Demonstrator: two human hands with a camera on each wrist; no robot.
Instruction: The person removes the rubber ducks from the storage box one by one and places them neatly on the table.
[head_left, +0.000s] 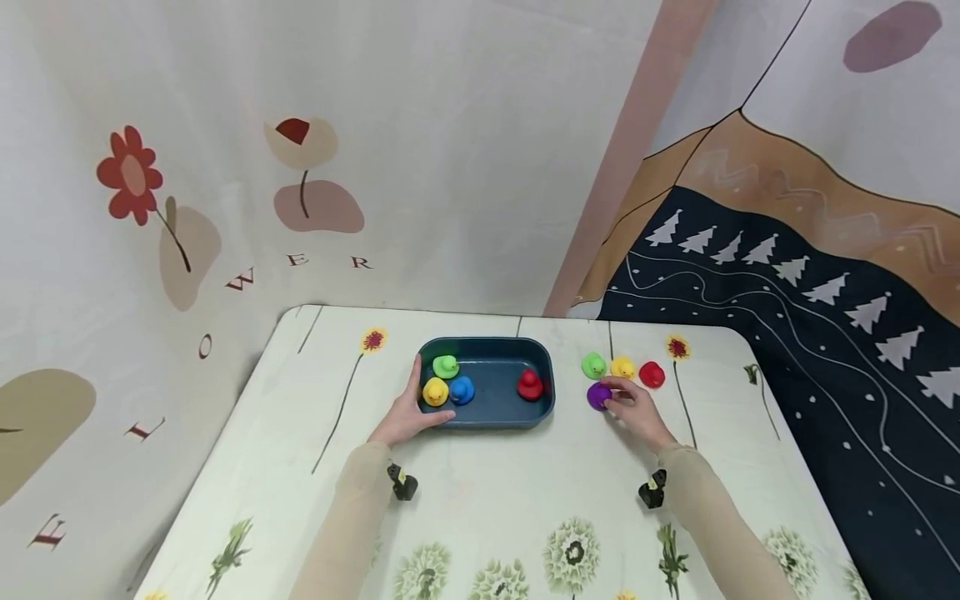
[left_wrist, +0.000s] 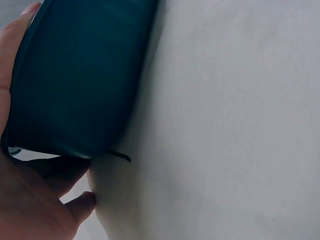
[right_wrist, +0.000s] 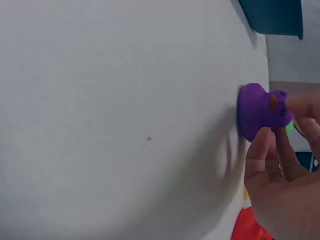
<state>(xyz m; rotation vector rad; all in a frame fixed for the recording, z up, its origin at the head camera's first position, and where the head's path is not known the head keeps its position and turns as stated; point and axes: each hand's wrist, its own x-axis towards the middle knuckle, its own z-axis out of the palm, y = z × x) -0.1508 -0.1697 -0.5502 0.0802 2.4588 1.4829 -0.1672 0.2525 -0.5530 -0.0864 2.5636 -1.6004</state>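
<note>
A dark blue tray (head_left: 491,417) stands on the table, and my left hand (head_left: 408,412) holds its left end, thumb along the front wall and fingers at the side. Inside the tray, a green duck (head_left: 446,367), a yellow duck (head_left: 435,392) and a blue duck (head_left: 462,390) sit at the left, with a red duck (head_left: 529,385) at the right. To the right of the tray, my right hand (head_left: 636,408) pinches a purple rubber duck (right_wrist: 256,111) at its head. In the right wrist view the duck's base is at the tabletop.
Behind the purple duck are another green duck (head_left: 593,365), yellow duck (head_left: 622,367) and red duck (head_left: 652,375) in a row. A flower-print cloth (head_left: 495,483) covers the table. Printed curtains (head_left: 450,167) hang behind its back edge.
</note>
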